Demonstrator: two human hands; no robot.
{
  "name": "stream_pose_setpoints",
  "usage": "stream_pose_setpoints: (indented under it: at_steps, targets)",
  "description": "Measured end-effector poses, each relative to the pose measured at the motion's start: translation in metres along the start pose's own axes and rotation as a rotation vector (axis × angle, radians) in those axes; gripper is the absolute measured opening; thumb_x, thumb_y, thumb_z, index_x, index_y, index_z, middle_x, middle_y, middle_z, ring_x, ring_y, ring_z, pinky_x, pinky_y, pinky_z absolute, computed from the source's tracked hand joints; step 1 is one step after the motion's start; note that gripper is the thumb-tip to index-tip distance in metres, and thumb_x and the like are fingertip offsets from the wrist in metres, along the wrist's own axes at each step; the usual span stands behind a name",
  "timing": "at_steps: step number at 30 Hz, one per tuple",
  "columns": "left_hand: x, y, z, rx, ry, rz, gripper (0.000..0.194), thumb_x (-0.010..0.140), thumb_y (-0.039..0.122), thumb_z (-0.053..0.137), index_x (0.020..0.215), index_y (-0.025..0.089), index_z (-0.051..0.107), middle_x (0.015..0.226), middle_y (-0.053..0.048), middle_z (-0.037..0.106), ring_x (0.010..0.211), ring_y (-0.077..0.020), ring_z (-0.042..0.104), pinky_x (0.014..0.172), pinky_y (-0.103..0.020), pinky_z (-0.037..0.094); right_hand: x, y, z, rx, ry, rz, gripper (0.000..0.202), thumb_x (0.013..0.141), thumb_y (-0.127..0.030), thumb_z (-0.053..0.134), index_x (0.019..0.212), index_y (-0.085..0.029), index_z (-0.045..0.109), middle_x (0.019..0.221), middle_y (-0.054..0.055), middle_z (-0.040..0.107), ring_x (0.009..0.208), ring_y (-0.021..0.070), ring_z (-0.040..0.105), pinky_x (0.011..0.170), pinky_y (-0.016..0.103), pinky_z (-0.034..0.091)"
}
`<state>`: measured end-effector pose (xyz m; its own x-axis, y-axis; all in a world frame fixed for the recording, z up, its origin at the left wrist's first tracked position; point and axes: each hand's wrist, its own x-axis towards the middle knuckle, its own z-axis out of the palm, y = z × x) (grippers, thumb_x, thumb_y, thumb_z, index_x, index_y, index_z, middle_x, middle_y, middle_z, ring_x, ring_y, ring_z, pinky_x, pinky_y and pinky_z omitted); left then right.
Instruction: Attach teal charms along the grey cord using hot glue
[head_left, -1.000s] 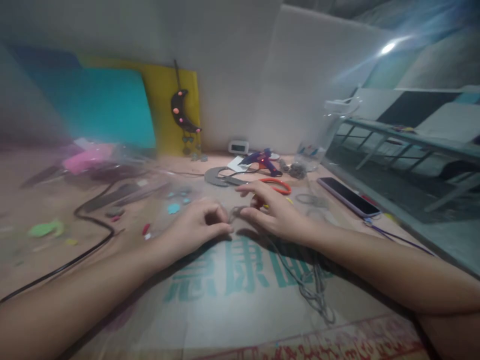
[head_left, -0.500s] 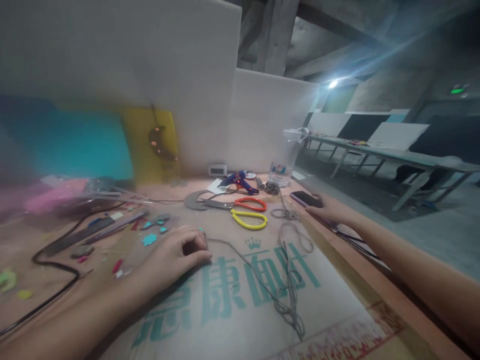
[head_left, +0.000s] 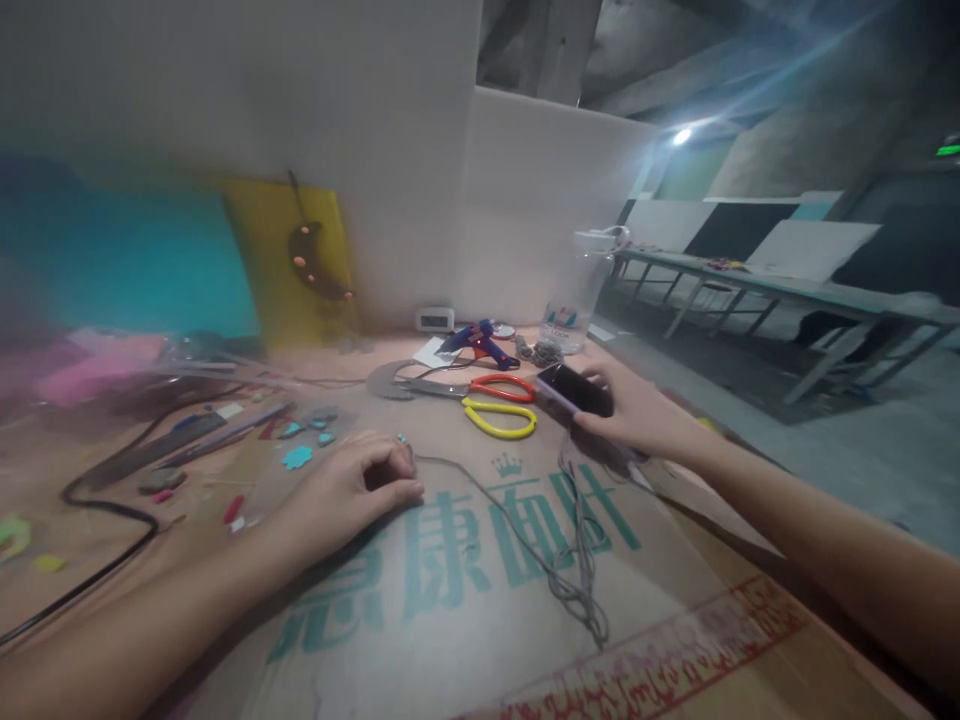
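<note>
Phone (head_left: 577,389) R of scissors (head_left: 451,390), glue gun (head_left: 485,344) behind

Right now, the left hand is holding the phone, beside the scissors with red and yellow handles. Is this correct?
Not the left hand: the head view shows the right hand holding the phone, beside the scissors with red and yellow handles.

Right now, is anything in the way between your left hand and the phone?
Yes, a bit: the scissors lie flat between my left hand and the phone, yellow handle nearest me. They look low enough to reach over. The gray cord runs lower down. My right hand holds the phone from the far side.
</note>
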<state>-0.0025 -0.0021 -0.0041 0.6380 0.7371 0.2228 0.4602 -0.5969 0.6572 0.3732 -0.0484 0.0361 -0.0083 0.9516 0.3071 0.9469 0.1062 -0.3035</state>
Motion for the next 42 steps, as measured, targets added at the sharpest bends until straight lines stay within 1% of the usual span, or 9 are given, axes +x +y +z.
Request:
stream_pose_setpoints:
  at_steps: [3,8,12,15,19,26,33,36,42]
  targets:
    - [0.0,-0.002,0.001,-0.002,-0.015,-0.006,0.025,0.084,0.041,0.062,0.07,0.02,0.06,0.083,-0.002,0.067,0.081,-0.0186,0.061,0.075,-0.03,0.046,-0.012,-0.026,0.012,-0.101,-0.087,0.083,0.066,0.076,-0.048,0.066,0.129,-0.012,0.051,0.121,0.019,0.063,0.108,0.0338,0.061,0.09,0.046,0.05]
    - [0.002,-0.006,0.001,-0.022,-0.028,0.001,0.027,0.084,0.042,0.061,0.068,0.02,0.058,0.082,-0.002,0.067,0.08,-0.0188,0.062,0.075,-0.03,0.047,-0.019,-0.025,0.0,-0.097,-0.145,0.024,0.083,0.076,-0.063,0.064,0.14,-0.015,0.043,0.135,0.019,0.056,0.119,0.0339,0.056,0.096,0.044,0.046]
    - [0.001,-0.011,0.003,-0.003,-0.029,-0.03,0.026,0.083,0.045,0.062,0.07,0.022,0.06,0.084,-0.003,0.067,0.08,-0.0196,0.062,0.074,-0.03,0.048,-0.014,-0.015,-0.027,0.112,-0.165,-0.057,0.041,0.091,-0.054,0.049,0.102,-0.019,0.068,0.103,0.009,0.072,0.093,0.0221,0.065,0.084,0.035,0.048]
    - [0.0,-0.01,0.003,-0.009,-0.024,-0.055,0.028,0.081,0.047,0.062,0.07,0.022,0.06,0.084,-0.003,0.068,0.08,-0.0201,0.062,0.073,-0.03,0.049,-0.009,-0.003,-0.037,0.401,-0.354,-0.072,0.053,0.097,-0.055,0.037,0.073,-0.016,0.064,0.075,0.008,0.073,0.071,0.0165,0.061,0.07,0.031,0.047]
    - [0.001,-0.003,0.003,-0.04,-0.04,-0.093,0.03,0.08,0.05,0.061,0.069,0.023,0.06,0.083,-0.003,0.068,0.078,-0.021,0.063,0.071,-0.029,0.049,-0.004,0.015,-0.032,0.521,-0.554,-0.071,0.055,0.095,-0.058,0.04,0.078,-0.013,0.066,0.081,0.011,0.075,0.068,0.0147,0.058,0.065,0.029,0.044]
    - [0.003,0.007,0.0,-0.017,-0.038,-0.143,0.032,0.078,0.053,0.06,0.068,0.023,0.062,0.084,-0.003,0.069,0.079,-0.0221,0.062,0.071,-0.029,0.049,-0.007,0.011,-0.029,0.295,-0.118,-0.012,0.049,0.092,-0.052,0.05,0.127,-0.018,0.052,0.124,0.014,0.063,0.099,0.0201,0.064,0.083,0.036,0.052]
    - [0.001,0.012,-0.002,0.03,-0.03,-0.175,0.034,0.077,0.055,0.06,0.07,0.022,0.063,0.086,-0.003,0.069,0.083,-0.0222,0.062,0.077,-0.03,0.048,-0.041,-0.028,-0.029,-0.114,-0.217,-0.03,0.1,0.069,-0.066,0.071,0.151,-0.027,0.031,0.14,0.014,0.054,0.11,0.0357,0.064,0.087,0.045,0.051]
    - [0.0,0.011,-0.002,0.016,-0.047,-0.159,0.034,0.079,0.055,0.058,0.071,0.022,0.062,0.085,-0.002,0.069,0.081,-0.021,0.062,0.076,-0.029,0.047,-0.045,-0.032,-0.02,-0.132,-0.2,-0.054,0.106,0.064,-0.069,0.073,0.152,-0.024,0.033,0.132,0.016,0.06,0.105,0.0372,0.066,0.085,0.045,0.051]
    - [0.0,0.009,-0.003,0.044,-0.039,-0.161,0.034,0.079,0.055,0.058,0.071,0.022,0.062,0.087,-0.002,0.07,0.083,-0.0219,0.062,0.076,-0.029,0.047,-0.042,-0.046,-0.014,-0.212,-0.184,-0.047,0.11,0.064,-0.069,0.073,0.152,-0.017,0.033,0.147,0.022,0.045,0.122,0.0409,0.056,0.092,0.049,0.048]
